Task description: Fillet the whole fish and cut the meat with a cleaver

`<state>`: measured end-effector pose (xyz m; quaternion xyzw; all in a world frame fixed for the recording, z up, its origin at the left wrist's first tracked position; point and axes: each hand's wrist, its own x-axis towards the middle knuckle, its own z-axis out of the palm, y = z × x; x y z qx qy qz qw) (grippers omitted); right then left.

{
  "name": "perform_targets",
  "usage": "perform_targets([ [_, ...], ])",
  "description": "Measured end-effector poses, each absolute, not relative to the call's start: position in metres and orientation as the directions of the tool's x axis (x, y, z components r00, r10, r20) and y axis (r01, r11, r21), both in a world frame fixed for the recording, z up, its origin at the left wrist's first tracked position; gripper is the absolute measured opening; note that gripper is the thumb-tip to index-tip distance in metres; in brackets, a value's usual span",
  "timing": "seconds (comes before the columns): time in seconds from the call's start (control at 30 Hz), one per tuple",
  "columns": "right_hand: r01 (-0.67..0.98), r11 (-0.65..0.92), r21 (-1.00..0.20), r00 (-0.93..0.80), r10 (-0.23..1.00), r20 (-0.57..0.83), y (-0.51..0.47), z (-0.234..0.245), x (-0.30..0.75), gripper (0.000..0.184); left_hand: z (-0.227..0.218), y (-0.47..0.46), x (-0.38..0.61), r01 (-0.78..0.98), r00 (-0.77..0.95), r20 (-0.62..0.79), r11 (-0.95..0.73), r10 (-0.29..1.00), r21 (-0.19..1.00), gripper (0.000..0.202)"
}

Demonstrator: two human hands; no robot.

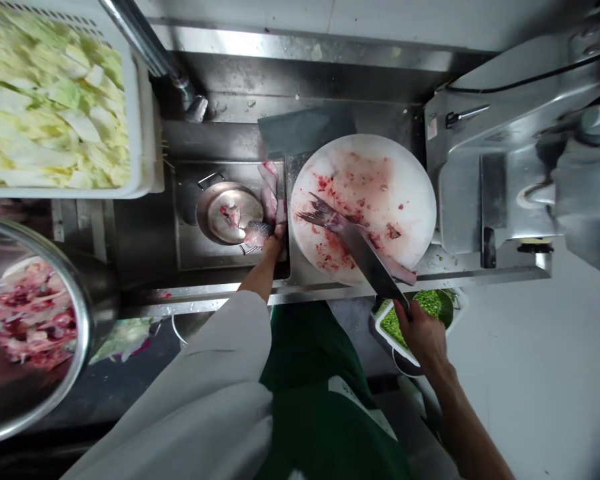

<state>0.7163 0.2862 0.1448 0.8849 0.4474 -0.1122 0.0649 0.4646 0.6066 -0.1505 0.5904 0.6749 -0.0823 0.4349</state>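
My right hand (424, 337) is wrapped round the handle of a cleaver (373, 263). Its blade lies over a fish tail piece (325, 215) on a round white chopping board (410, 193) smeared with blood and scraps. Over the sink's right side, my left hand (276, 244) is closed on a piece of fish with dark scaly skin (258, 233); its fingers are partly hidden. Pale pink fish strips (269, 193) lie just beyond that hand. Beside it in the sink stands a metal pot (204, 212) with a small bloody fish scrap (231, 215) inside.
A white basket (143, 133) of chopped cabbage stands at upper left. Below it is a large steel bowl (83, 307) of bloody fish pieces. A metal machine (460, 200) borders the board on the right. Chopped greens (395, 327) sit in a container under the counter edge.
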Motion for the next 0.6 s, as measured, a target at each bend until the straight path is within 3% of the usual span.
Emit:
perform_targets([
  [0.2, 0.784, -0.62, 0.037, 0.613, 0.762, -0.209, 0.293, 0.155, 0.709, 0.052, -0.14, 0.607, 0.478, 0.89, 0.027, -0.661, 0.283, 0.75, 0.358, 0.027],
  [0.37, 0.875, -0.481, -0.055, 0.457, 0.857, -0.237, 0.3, 0.156, 0.689, 0.052, -0.097, 0.61, 0.462, 0.87, 0.039, -0.573, 0.255, 0.818, 0.422, 0.013],
  [0.47, 0.895, -0.443, -0.056, 0.385, 0.829, -0.406, 0.316, 0.154, 0.684, 0.038, -0.051, 0.622, 0.431, 0.771, -0.016, -0.399, 0.266, 0.917, 0.579, 0.007],
  [0.6, 0.849, -0.524, 0.067, 0.472, 0.695, -0.543, 0.344, 0.159, 0.699, 0.034, 0.025, 0.647, 0.405, 0.397, -0.231, -0.123, 0.209, 0.965, 0.894, 0.019],
])
